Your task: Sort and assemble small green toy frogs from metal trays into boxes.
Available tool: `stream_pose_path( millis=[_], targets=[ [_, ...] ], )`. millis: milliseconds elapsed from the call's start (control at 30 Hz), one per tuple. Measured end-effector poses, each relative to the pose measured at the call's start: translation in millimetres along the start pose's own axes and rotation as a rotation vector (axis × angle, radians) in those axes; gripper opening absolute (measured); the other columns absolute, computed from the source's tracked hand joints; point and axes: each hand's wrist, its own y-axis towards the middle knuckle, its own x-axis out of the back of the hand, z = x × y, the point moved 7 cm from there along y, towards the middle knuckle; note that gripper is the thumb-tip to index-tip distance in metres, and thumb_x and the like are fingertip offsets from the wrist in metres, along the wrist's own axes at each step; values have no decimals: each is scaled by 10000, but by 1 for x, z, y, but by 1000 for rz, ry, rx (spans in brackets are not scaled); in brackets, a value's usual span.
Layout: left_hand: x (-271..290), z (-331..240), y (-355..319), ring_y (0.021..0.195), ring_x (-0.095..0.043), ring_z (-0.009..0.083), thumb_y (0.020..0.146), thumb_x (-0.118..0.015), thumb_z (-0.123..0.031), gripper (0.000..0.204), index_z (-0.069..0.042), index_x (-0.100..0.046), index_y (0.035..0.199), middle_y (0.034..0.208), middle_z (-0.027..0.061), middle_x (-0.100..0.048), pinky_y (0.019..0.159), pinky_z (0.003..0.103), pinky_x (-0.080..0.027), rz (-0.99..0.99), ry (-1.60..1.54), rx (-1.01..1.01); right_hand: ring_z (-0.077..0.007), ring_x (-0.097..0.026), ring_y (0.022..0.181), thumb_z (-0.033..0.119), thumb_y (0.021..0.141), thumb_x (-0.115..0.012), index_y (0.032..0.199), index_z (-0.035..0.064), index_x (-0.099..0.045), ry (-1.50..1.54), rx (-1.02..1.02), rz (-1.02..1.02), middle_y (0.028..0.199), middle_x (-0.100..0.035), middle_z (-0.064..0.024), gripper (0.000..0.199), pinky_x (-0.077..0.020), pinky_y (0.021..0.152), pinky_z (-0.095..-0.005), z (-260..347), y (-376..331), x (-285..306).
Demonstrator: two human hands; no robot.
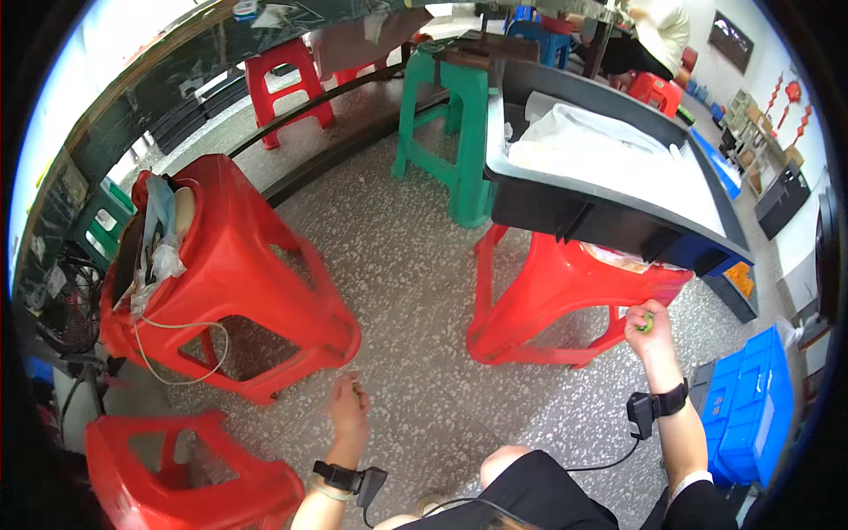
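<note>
Dark wall screen top right; red hanging signs

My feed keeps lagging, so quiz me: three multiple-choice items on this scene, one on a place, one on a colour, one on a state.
1. Where does the black tray rest?
A. on a stool
B. on the floor
C. on the blue crate

2. What colour is the small thing in the right hand?
A. blue
B. green
C. white

3. How is the left hand?
A. flat on the floor
B. pinching a small green thing
C. gripping a stool leg

Key: 1 A, red stool stands beneath it; 2 B, green shows between the fingers; 3 B, fingers closed, raised off the floor.
</note>
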Motion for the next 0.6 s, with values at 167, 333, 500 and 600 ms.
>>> stream_pose_path(
  millis=[167,333,500,600],
  targets=[
    [-35,15,-20,412,-315,53,843,-420,-229,184,-62,-493,872,566,-26,-379,353,179,-233,164,26,273,-86,-339,445,1,659,-432,598,69,-352,21,-140,25,520,-324,-6,122,-261,328,-166,-20,-7,0],
    [-123,-6,-40,472,-309,32,827,-436,-221,193,-88,-518,940,617,-59,-380,391,177,-241,503,352,323,-74,-328,501,17,714,-434,609,73,-361,59,-259,47,557,-307,5,140,-266,357,-173,17,1,0],
    [-185,-70,-95,514,-362,46,821,-459,-309,252,-69,-534,843,641,-39,-428,429,183,-294,630,186,218,-83,-347,519,23,688,-447,633,69,-372,31,-326,-34,564,-321,2,104,-269,369,-175,38,40,14],
    [-225,-114,-159,516,-418,87,811,-471,-285,247,-48,-537,786,601,-11,-466,449,246,-354,788,65,21,-110,-387,466,35,724,-472,696,54,-444,5,-365,11,576,-409,-11,45,-356,467,-212,77,44,10]
  ],
)
